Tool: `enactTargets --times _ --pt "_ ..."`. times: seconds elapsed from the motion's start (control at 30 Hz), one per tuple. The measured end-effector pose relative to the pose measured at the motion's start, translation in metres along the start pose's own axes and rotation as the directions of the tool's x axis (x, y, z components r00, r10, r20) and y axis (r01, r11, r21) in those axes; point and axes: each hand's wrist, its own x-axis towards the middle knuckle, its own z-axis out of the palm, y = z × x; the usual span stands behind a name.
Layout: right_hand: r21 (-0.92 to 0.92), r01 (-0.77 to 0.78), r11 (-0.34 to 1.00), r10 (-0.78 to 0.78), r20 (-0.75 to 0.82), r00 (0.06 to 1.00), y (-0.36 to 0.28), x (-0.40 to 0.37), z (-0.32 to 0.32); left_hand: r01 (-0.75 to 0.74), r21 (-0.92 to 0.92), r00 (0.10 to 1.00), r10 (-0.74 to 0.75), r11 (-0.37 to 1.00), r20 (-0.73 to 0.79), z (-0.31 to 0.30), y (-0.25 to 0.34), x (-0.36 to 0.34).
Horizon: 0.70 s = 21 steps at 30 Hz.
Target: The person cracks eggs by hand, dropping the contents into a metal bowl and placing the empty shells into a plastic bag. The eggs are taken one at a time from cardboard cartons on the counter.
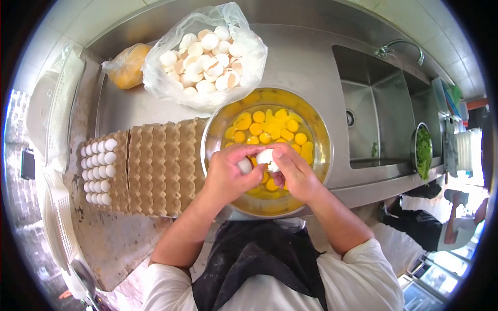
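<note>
Over a large steel bowl (326,150) of raw yolks and egg white, both hands are close together. My left hand (231,173) is closed round a whole white egg (244,166), its fingertips at a second, cracked egg. That cracked eggshell (266,157) is held by my right hand (294,173), with its broken side showing. A clear plastic bag (155,78) full of empty shells (202,59) stands behind the bowl, to its left. Left of the bowl lie cardboard egg trays (163,166), with rows of white eggs (98,171) at the far left.
A tied bag with yellow contents (128,67) sits at the back left. On the right are a steel sink (363,119), a faucet (402,46) and a bowl of greens (424,153). Another person (441,228) is at the far right. White plastic crates (49,119) stand far left.
</note>
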Motion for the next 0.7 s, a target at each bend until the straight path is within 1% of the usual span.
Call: enactTargets --times 0.13,0.2,0.23,0.3,0.33,0.4,0.43,0.47,0.5,0.53,0.6,0.63,0.7 --pt "-0.007 0.015 1.0 -0.015 -0.003 1.0 0.0 0.0 0.0 0.017 -0.059 1.0 -0.016 0.998 0.008 -0.001 -0.002 0.0" --pt "-0.036 0.009 0.999 -0.009 0.0 1.0 -0.003 -0.001 -0.001 0.054 -0.115 0.999 -0.054 0.992 0.007 -0.002 0.0 0.0" --pt "-0.038 0.015 0.999 -0.015 0.0 1.0 -0.004 -0.001 -0.001 0.048 -0.114 0.999 -0.048 0.992 0.005 -0.004 -0.001 0.001" --pt "-0.041 0.002 0.999 -0.001 0.017 1.0 -0.008 -0.003 -0.001 0.1 -0.147 0.995 -0.096 0.984 0.033 -0.007 -0.003 0.002" --pt "-0.043 0.003 0.999 -0.002 0.016 1.0 -0.01 -0.003 -0.002 0.098 -0.149 0.995 -0.094 0.984 0.033 -0.01 -0.003 0.003" --pt "-0.134 -0.012 0.991 0.019 0.048 0.999 -0.015 -0.004 -0.006 0.109 -0.184 0.991 -0.092 0.977 0.098 -0.018 0.0 0.007" --pt "-0.135 -0.017 0.991 0.024 0.048 0.999 -0.014 -0.002 -0.008 0.113 -0.187 0.991 -0.096 0.976 0.098 -0.022 0.002 0.009" --pt "-0.319 0.208 0.925 -0.196 0.071 0.978 -0.011 0.002 -0.011 0.016 -0.099 0.994 -0.005 0.995 0.108 -0.026 0.005 0.012" --pt "-0.481 0.41 0.775 -0.397 0.135 0.908 -0.011 0.005 -0.014 -0.084 -0.012 0.989 0.085 0.996 0.125 -0.029 0.007 0.016" --pt "-0.483 0.407 0.776 -0.392 0.136 0.91 -0.026 0.003 -0.015 -0.08 -0.016 0.989 0.082 0.997 0.123 -0.032 0.007 0.018" --pt "-0.687 0.216 0.694 -0.14 0.165 0.976 -0.067 -0.008 -0.016 -0.312 0.131 0.947 0.296 0.941 0.127 -0.037 0.008 0.023" --pt "-0.689 0.213 0.692 -0.137 0.164 0.977 -0.072 -0.009 -0.018 -0.311 0.128 0.947 0.296 0.942 0.125 -0.04 0.011 0.025" --pt "-0.757 0.271 0.595 -0.234 0.16 0.959 -0.079 -0.01 -0.021 -0.376 0.256 0.926 0.371 0.891 0.069 -0.047 0.018 0.028"
